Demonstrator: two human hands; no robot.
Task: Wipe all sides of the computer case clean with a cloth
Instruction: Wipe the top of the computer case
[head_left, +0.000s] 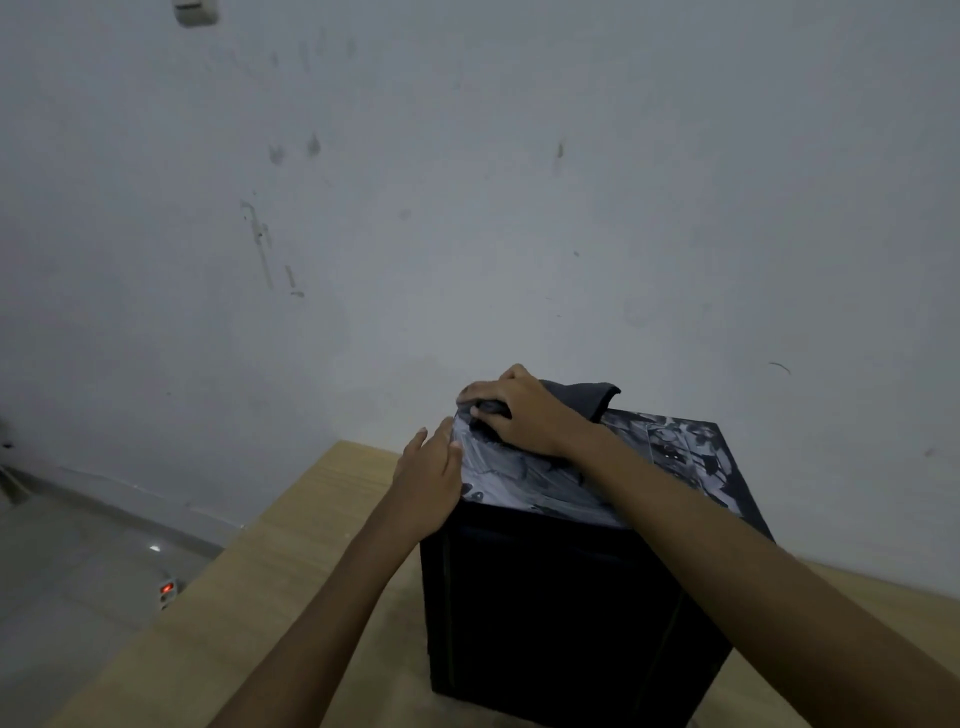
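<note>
Right hand (524, 410) sits on top of the computer case (561, 603), fingers curled down and gripping one dark grey cloth (587, 397) at the far left corner of the top face. Part of the cloth bunches under the palm; a loose flap sticks up behind the knuckles, toward the wall (467, 182). The right forearm crosses the top face on a diagonal from the lower right and hides a strip of it.

Left hand (428, 478) is spread flat, fingers together and pointing away, pressed against the case's upper left edge just beside the right hand; it holds nothing. Its forearm reaches up from the bottom, over the table (291, 561).

One case, black and boxy, standing upright on the wooden tabletop, toward its far right side and close to the wall. Its top face carries a grey-and-white printed picture; the near side is plain and very dark.

Two hands, one cloth, one case, one table. Beyond the table's left edge lies grey floor (67, 571), with a small device showing a red light (167, 588) down there. The pale wall is scuffed with dark marks, and a white fixture (195, 10) sits high at the top left.
</note>
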